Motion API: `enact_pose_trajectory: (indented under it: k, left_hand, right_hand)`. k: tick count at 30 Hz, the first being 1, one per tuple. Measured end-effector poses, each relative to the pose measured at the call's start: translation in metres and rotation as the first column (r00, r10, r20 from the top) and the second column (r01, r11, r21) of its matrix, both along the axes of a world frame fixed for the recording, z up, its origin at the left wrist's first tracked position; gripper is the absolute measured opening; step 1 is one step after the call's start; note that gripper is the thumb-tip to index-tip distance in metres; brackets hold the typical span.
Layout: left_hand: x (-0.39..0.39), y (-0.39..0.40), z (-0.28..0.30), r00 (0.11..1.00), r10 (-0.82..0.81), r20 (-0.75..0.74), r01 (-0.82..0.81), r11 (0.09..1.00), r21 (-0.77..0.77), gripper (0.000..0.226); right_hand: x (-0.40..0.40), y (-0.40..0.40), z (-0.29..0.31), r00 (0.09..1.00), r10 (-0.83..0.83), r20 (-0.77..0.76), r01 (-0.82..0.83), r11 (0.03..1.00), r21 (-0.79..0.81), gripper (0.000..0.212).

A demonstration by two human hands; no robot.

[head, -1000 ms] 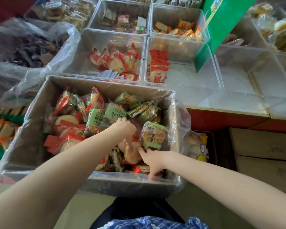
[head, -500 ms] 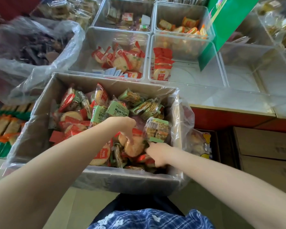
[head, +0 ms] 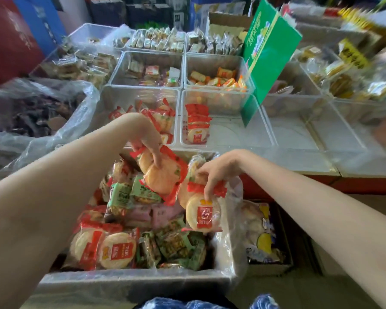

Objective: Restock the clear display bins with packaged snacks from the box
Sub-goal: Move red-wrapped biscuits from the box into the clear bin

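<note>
Where both hands were buried among the packets a moment ago, they have now risen above the box (head: 129, 288). Left hand (head: 146, 139) grips a bunch of round rice-cracker packets (head: 163, 175) with curled fingers; right hand (head: 218, 169) pinches another cracker packet (head: 203, 214). Below, the plastic-lined box holds red and green snack packets. Beyond, two clear bins (head: 179, 121) each hold some red cracker packets.

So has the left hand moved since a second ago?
Yes. The left hand has come up out of the box toward the clear bins, holding red-wrapped rice crackers above the box's far edge.
</note>
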State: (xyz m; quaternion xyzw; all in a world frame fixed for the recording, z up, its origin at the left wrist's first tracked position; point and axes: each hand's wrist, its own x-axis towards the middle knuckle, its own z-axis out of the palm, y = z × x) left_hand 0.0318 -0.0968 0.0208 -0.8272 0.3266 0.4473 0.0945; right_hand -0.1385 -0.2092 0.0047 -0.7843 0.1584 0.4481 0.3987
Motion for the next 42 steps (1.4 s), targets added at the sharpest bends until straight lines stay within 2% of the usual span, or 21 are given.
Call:
enact_pose_trajectory:
  k: [2, 4, 6, 8, 11, 13, 15, 17, 19, 20, 22, 25, 28, 30, 33, 35, 37, 39, 40, 42]
  left_hand:
    - [0.004, -0.01, 0.01, 1.0, -0.017, 0.009, 0.017, 0.999, 0.037, 0.09]
    - [0.006, -0.023, 0.014, 1.0, 0.006, -0.017, -0.006, 0.999, -0.038, 0.089]
    - [0.005, -0.036, 0.016, 0.999, 0.038, -0.034, -0.043, 0.986, -0.159, 0.066]
    - [0.005, -0.046, 0.013, 0.994, 0.101, -0.031, -0.106, 0.951, -0.29, 0.044]
    - [0.005, -0.059, 0.007, 0.942, 0.265, -0.207, -0.329, 0.853, -0.405, 0.021]
    - [-0.001, -0.068, 0.004, 0.826, 0.379, -0.417, -0.549, 0.708, -0.444, 0.025]
    - [-0.012, -0.081, 0.002, 0.692, 0.46, -0.557, -0.718, 0.513, -0.47, 0.039]
    - [-0.027, -0.1, 0.0, 0.614, 0.519, -0.595, -0.784, 0.314, -0.535, 0.044]
    - [-0.044, -0.123, -0.004, 0.547, 0.604, -0.579, -0.788, 0.139, -0.6, 0.031]
    - [-0.055, -0.134, -0.005, 0.517, 0.65, -0.557, -0.774, 0.077, -0.629, 0.024]
    - [-0.075, -0.154, -0.013, 0.462, 0.72, -0.517, -0.742, -0.005, -0.67, 0.023]
    - [-0.098, -0.183, -0.028, 0.425, 0.743, -0.516, -0.74, -0.043, -0.672, 0.041]
    - [-0.114, -0.197, -0.035, 0.43, 0.744, -0.511, -0.723, -0.055, -0.688, 0.059]
    - [-0.115, -0.202, -0.039, 0.444, 0.726, -0.525, -0.704, -0.081, -0.706, 0.065]
    - [-0.114, -0.206, -0.041, 0.482, 0.683, -0.549, -0.7, -0.077, -0.71, 0.058]
    - [-0.109, -0.21, -0.044, 0.45, 0.674, -0.586, -0.713, -0.124, -0.69, 0.056]
    - [-0.103, -0.214, -0.046, 0.381, 0.737, -0.558, -0.706, -0.157, -0.69, 0.057]
    - [-0.091, -0.216, -0.052, 0.335, 0.827, -0.452, -0.706, -0.098, -0.702, 0.058]
    - [-0.085, -0.218, -0.055, 0.321, 0.834, -0.449, -0.725, -0.089, -0.683, 0.057]
    - [-0.077, -0.225, -0.061, 0.3, 0.776, -0.555, -0.781, -0.135, -0.61, 0.051]
  right_hand:
    - [0.002, -0.015, 0.007, 0.994, -0.106, 0.022, 0.103, 0.99, 0.094, 0.04]
    - [0.005, -0.03, 0.014, 0.967, -0.239, 0.083, 0.218, 0.954, 0.206, 0.037]
    - [0.008, -0.045, 0.017, 0.905, -0.385, 0.182, 0.329, 0.903, 0.278, 0.031]
    - [0.008, -0.059, 0.014, 0.81, -0.527, 0.258, 0.439, 0.836, 0.329, 0.036]
    - [0.002, -0.077, 0.004, 0.664, -0.696, 0.274, 0.572, 0.709, 0.412, 0.031]
    - [-0.004, -0.089, -0.006, 0.538, -0.799, 0.267, 0.639, 0.593, 0.489, 0.035]
    - [-0.01, -0.102, -0.014, 0.414, -0.877, 0.246, 0.672, 0.476, 0.567, 0.043]
    - [-0.017, -0.115, -0.018, 0.306, -0.921, 0.242, 0.697, 0.39, 0.602, 0.041]
    - [-0.025, -0.134, -0.02, 0.211, -0.944, 0.255, 0.732, 0.325, 0.599, 0.038]
    - [-0.031, -0.146, -0.021, 0.164, -0.949, 0.269, 0.757, 0.296, 0.582, 0.039]
    - [-0.042, -0.17, -0.024, 0.08, -0.946, 0.315, 0.809, 0.246, 0.533, 0.039]
    - [-0.055, -0.202, -0.028, -0.005, -0.917, 0.4, 0.842, 0.212, 0.496, 0.032]
    - [-0.059, -0.22, -0.028, -0.031, -0.9, 0.435, 0.819, 0.227, 0.527, 0.022]
    - [-0.059, -0.228, -0.026, -0.06, -0.898, 0.436, 0.789, 0.225, 0.572, 0.023]
    - [-0.056, -0.236, -0.024, -0.041, -0.9, 0.434, 0.748, 0.26, 0.611, 0.024]
    - [-0.05, -0.24, -0.028, -0.013, -0.872, 0.489, 0.766, 0.306, 0.566, 0.027]
    - [-0.037, -0.243, -0.03, -0.061, -0.796, 0.602, 0.81, 0.313, 0.496, 0.03]
    - [-0.018, -0.247, -0.03, -0.161, -0.718, 0.677, 0.841, 0.259, 0.475, 0.03]
    - [-0.008, -0.247, -0.027, -0.193, -0.684, 0.703, 0.837, 0.26, 0.482, 0.03]
    - [0.016, -0.245, -0.027, -0.192, -0.643, 0.741, 0.807, 0.326, 0.492, 0.026]
